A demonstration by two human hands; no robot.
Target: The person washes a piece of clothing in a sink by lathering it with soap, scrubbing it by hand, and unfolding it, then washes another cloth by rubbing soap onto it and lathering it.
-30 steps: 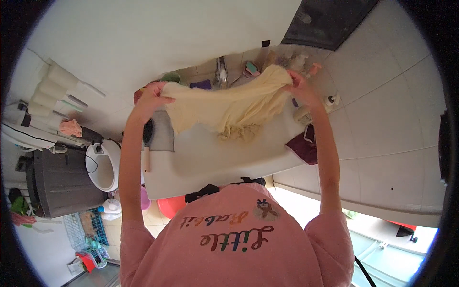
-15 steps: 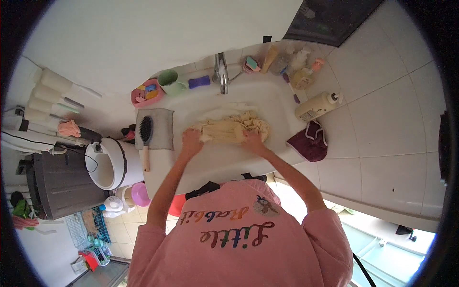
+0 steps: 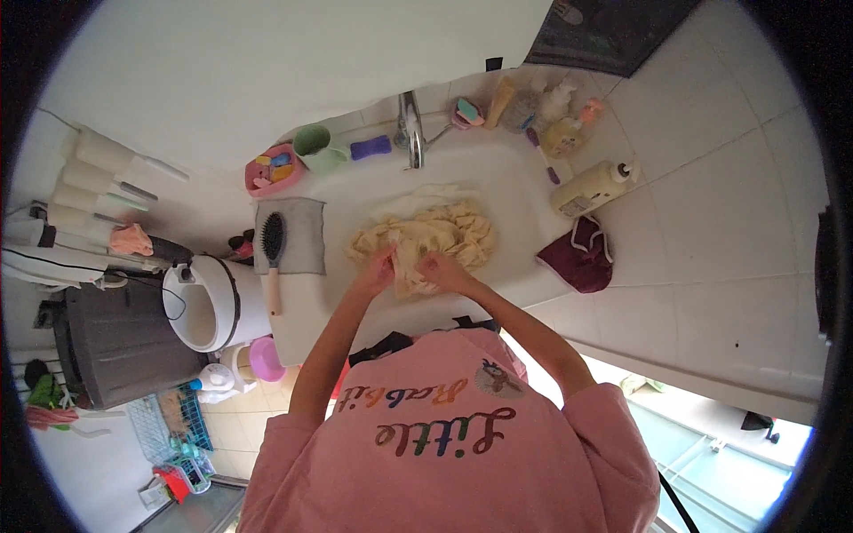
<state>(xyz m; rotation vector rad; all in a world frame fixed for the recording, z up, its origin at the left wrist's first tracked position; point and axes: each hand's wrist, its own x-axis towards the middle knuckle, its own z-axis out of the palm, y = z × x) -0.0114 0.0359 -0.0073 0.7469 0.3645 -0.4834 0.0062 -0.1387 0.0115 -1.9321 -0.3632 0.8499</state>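
Note:
A crumpled pale yellow cloth (image 3: 435, 235) lies in the white sink basin (image 3: 498, 169), below the metal tap (image 3: 410, 129). My left hand (image 3: 378, 269) grips the cloth's near edge. My right hand (image 3: 442, 269) grips the same bunch of cloth just beside it, and the two hands almost touch. Both forearms reach up from my pink shirt at the bottom of the view.
A hairbrush (image 3: 272, 258) lies on a grey mat (image 3: 302, 222) left of the basin. A green cup (image 3: 313, 147), a pink tray (image 3: 269, 169), bottles (image 3: 591, 186) and a dark red cloth (image 3: 582, 258) line the counter. A white bucket (image 3: 209, 302) and a grey bin (image 3: 115, 346) stand at left.
The cloth was held up spread between both raised hands, then came down into the basin. Now both hands have closed in together on its near edge.

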